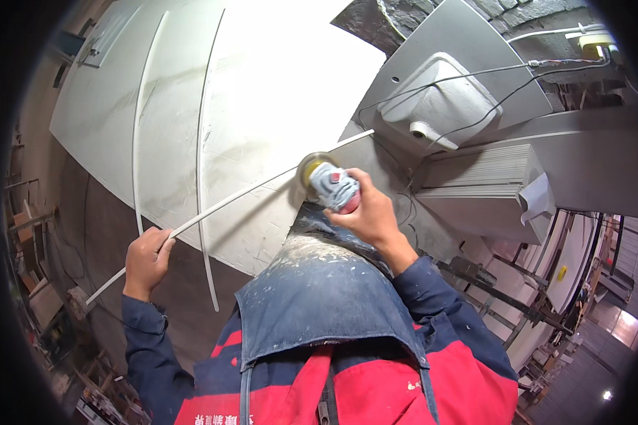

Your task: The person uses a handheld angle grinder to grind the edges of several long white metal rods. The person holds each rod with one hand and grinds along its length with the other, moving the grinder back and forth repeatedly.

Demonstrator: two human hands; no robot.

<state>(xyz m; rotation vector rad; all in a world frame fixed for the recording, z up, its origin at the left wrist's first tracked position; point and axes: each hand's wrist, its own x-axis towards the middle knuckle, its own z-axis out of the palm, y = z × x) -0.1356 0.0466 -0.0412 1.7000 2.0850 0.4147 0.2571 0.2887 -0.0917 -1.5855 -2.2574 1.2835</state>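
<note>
My left hand [147, 263] is closed around a long, thin white strip [248, 189], which slants up to the right across the front of a large white slab [255, 106]. My right hand [376, 216] grips a small angle grinder [335, 185], its body wrapped in pale, dusty material. The grinder's round yellowish disc [310, 172] is at the strip's right portion; whether it touches cannot be made out. Two more slender strips, a left one [137, 127] and a middle one [201, 142], lie lengthwise on the slab, their near ends jutting past its edge.
At the upper right, a grey panel [468, 35] carries an upturned white basin [439, 99] with cables across it. Below stands a stack of panels [475, 173]. A power socket [597, 42] hangs at far right. A metal clamp bar [503, 294] lies beside my right arm.
</note>
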